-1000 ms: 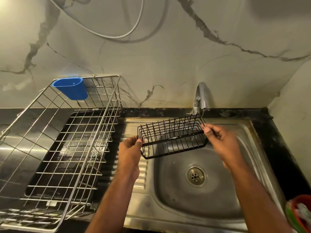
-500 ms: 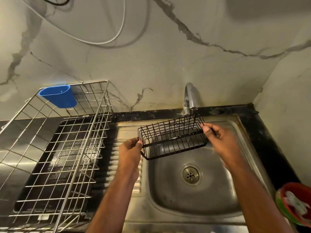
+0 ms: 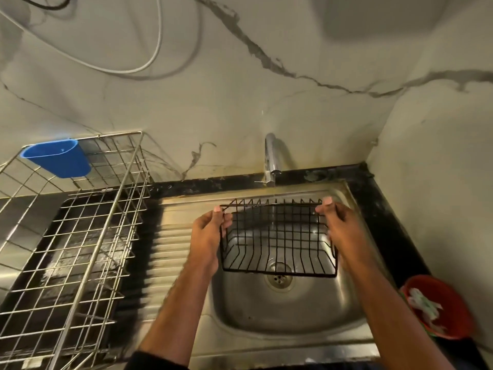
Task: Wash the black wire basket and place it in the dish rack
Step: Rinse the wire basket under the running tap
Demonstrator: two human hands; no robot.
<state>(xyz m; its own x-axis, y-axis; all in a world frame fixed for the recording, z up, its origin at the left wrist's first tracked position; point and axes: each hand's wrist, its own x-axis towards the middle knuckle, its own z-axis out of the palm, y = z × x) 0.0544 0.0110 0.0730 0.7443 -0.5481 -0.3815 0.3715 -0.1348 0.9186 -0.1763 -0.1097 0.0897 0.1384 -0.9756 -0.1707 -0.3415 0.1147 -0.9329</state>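
The black wire basket (image 3: 277,239) hangs over the steel sink (image 3: 282,313), its open side turned toward me, right under the tap (image 3: 270,158). A thin stream of water falls from the spout onto its far rim. My left hand (image 3: 209,236) grips the basket's left end, thumb on the top wire. At the right end my right hand (image 3: 340,228) holds it the same way. The steel dish rack (image 3: 80,236) stands on the counter to the left of the sink.
A blue plastic cup holder (image 3: 57,157) hangs on the rack's back rim. A red bowl (image 3: 440,305) with green-white scraps sits at the counter's right edge. The marble wall rises close behind the tap, with a side wall to the right. Ribbed drainboard (image 3: 173,252) lies between rack and basin.
Both hands have tipped the basket from a slanted, side-on pose to level with its opening toward me, and lowered it under the tap. Water now runs onto it. The camera tilted up.
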